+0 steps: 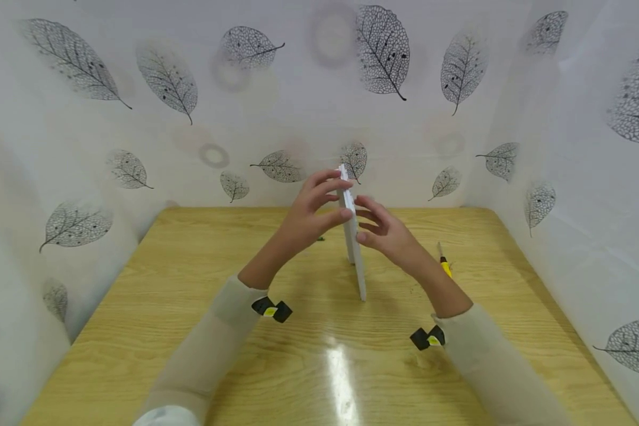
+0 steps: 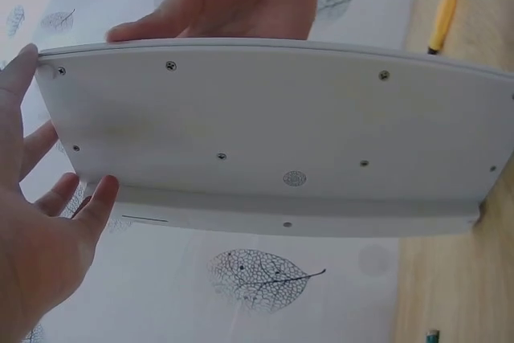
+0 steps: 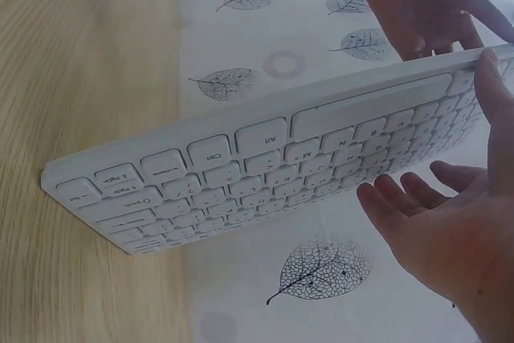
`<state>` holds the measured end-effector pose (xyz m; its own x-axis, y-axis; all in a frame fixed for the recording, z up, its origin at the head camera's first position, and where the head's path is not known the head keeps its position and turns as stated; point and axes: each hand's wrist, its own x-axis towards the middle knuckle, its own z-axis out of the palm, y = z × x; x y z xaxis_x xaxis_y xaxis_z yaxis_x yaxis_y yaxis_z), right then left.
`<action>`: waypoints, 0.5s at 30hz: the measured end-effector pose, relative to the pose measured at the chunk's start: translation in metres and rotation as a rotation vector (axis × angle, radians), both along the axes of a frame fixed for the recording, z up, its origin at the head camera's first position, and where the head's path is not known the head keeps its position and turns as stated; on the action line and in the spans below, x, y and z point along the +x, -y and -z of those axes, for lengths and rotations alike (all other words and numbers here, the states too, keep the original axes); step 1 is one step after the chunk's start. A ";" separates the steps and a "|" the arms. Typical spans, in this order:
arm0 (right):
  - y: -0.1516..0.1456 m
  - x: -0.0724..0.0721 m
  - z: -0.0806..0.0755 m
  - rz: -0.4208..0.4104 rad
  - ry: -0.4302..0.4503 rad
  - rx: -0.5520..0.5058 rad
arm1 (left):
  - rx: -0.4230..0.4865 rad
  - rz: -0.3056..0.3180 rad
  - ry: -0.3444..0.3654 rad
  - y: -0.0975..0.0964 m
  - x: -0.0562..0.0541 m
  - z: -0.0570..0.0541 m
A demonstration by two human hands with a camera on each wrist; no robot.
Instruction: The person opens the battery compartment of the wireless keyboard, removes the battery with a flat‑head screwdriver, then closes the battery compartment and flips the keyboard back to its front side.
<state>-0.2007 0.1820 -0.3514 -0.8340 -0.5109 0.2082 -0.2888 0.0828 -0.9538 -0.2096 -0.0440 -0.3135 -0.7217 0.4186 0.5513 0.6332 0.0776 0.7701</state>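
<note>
A white computer keyboard (image 1: 358, 266) stands on one short end on the wooden table, leaning slightly. Its screwed underside shows in the left wrist view, and its rows of keys (image 3: 321, 150) face the right wrist camera. My left hand (image 1: 316, 204) holds the upper end, thumb at the near long edge and fingers spread towards the far one. On the key side, my right hand (image 1: 391, 234) is at the keyboard with bent fingers, its thumb at the near edge and fingertips close to the far edge. The keyboard partly hides each hand from the opposite wrist camera.
A screwdriver with a yellow and black handle (image 1: 445, 267) lies on the table (image 1: 165, 307) to the right. A small dark green item (image 1: 321, 239) lies behind my left wrist, too small to identify. Leaf-patterned white sheeting (image 1: 309, 106) encloses the table's back and sides.
</note>
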 end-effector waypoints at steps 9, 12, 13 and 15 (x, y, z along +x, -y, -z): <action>0.013 -0.018 0.018 -0.107 0.030 0.050 | 0.101 0.046 0.131 0.021 0.008 0.010; 0.018 -0.021 0.023 -0.128 0.031 0.086 | 0.091 0.021 0.145 0.029 0.012 0.013; 0.019 -0.022 0.024 -0.132 0.027 0.096 | 0.082 0.010 0.151 0.031 0.013 0.013; 0.021 -0.023 0.027 -0.132 0.019 0.119 | 0.075 0.003 0.167 0.036 0.016 0.015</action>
<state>-0.2241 0.1609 -0.3786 -0.7611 -0.6366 0.1242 -0.2866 0.1582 -0.9449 -0.1932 -0.0798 -0.3285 -0.8048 0.3827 0.4537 0.4962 0.0143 0.8681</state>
